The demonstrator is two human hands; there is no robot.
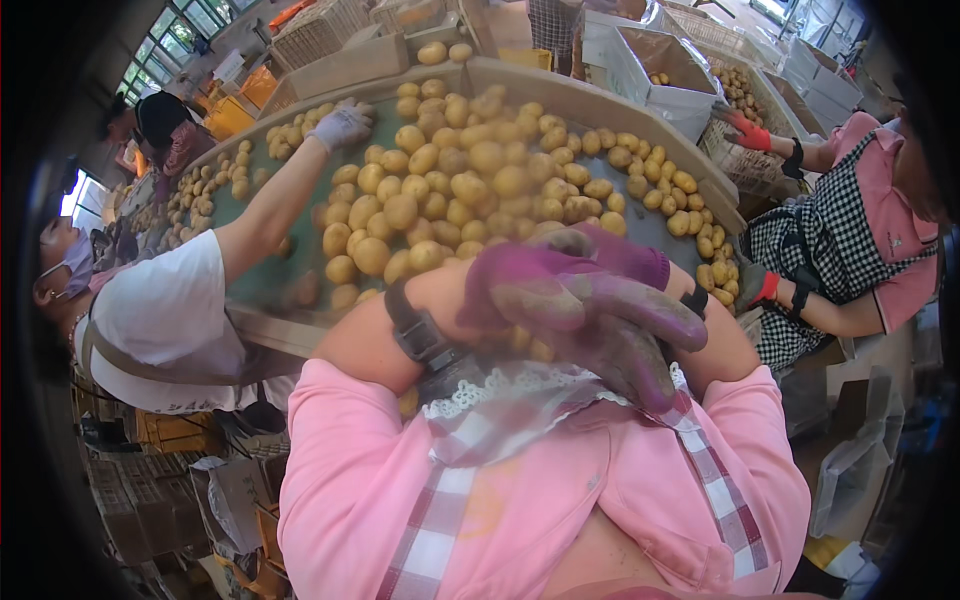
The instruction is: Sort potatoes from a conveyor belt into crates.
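Note:
My left hand [585, 311], in a soiled purple glove, crosses in front of my chest with its fingers apart and nothing visible in them. Behind it and partly hidden is my right hand [611, 251], also in a purple glove; its wrist overlaps my left hand in the view, and whether the two touch is unclear. Just beyond both hands, a large heap of potatoes [420, 187] covers a sorting table [300, 172] with a green surface and a raised wooden rim. Haze blurs the middle of the heap.
At the left, a co-worker's gloved hand [345, 126] reaches over the table. Another co-worker at the right has one red-gloved hand [744, 131] by a plastic crate [750, 165] of potatoes and the other at the table's edge. A lined box [667, 82] stands beyond the rim.

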